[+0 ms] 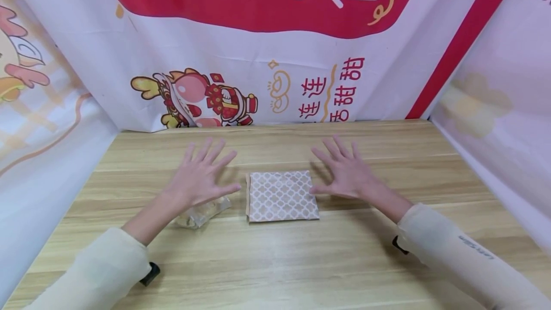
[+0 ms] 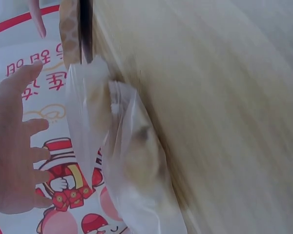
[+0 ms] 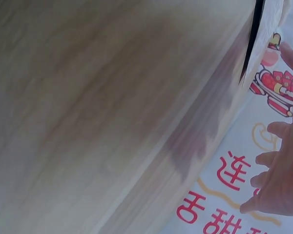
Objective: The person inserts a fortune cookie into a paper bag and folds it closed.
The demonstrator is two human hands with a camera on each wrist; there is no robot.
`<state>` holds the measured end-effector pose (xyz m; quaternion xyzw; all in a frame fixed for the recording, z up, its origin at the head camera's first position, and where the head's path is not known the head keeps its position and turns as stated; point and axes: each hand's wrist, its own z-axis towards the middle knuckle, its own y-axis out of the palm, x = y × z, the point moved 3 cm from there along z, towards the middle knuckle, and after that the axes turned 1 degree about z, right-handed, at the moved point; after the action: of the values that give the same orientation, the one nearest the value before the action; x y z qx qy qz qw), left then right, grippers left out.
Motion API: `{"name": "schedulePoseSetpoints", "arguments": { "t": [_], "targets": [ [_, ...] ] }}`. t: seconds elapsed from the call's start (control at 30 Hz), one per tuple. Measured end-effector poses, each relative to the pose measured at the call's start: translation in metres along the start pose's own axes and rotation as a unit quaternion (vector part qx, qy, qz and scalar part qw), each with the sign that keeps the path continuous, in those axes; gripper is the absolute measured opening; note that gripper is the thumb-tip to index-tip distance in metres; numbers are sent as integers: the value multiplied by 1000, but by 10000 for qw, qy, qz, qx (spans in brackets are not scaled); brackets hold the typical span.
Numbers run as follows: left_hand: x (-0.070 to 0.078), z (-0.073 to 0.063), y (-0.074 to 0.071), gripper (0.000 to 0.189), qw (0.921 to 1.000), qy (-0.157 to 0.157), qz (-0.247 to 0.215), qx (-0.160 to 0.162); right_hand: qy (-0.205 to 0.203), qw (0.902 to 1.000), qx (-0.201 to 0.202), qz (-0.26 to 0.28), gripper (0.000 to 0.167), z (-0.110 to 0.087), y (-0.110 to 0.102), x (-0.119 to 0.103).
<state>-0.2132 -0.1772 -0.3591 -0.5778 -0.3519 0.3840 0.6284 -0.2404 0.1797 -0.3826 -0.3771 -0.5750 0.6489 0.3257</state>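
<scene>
Both hands hover over a wood-grain table with fingers spread. My left hand (image 1: 199, 176) is above and beside a clear plastic bag (image 1: 202, 213) with pale contents, which I cannot identify. In the left wrist view the bag (image 2: 141, 161) looks crinkled, and the left hand (image 2: 14, 141) is apart from it. Between the hands lies a flat paper packet (image 1: 284, 196) with a beige and white lattice pattern. My right hand (image 1: 348, 173) is near the packet's right edge, its thumb overlapping that edge in the head view. The right wrist view shows the right hand (image 3: 283, 151) holding nothing.
The wooden table (image 1: 275, 267) ends at a white and red printed cloth (image 1: 258, 47) hanging behind it. More printed cloth hangs at the left (image 1: 38, 75) and right (image 1: 499, 109) sides. Each sleeve has a dark strap piece at its underside.
</scene>
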Motion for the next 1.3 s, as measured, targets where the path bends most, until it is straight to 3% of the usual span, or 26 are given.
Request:
{"name": "schedulePoseSetpoints", "arguments": {
  "t": [0.57,0.83,1.13,1.3],
  "targets": [
    [30,7,11,86,9976,657,-221,-55,-598,9975,-19,387,110,6,3,-27],
    [38,8,12,78,9930,1058,-513,-92,-978,9908,-113,930,104,14,7,-44],
    [40,8,15,65,9892,1311,-620,-197,-1382,9834,-437,1091,101,22,16,-62],
    [36,8,17,63,9890,1249,-732,-294,-1560,9815,-439,1021,104,25,19,-66]
  ]
}}
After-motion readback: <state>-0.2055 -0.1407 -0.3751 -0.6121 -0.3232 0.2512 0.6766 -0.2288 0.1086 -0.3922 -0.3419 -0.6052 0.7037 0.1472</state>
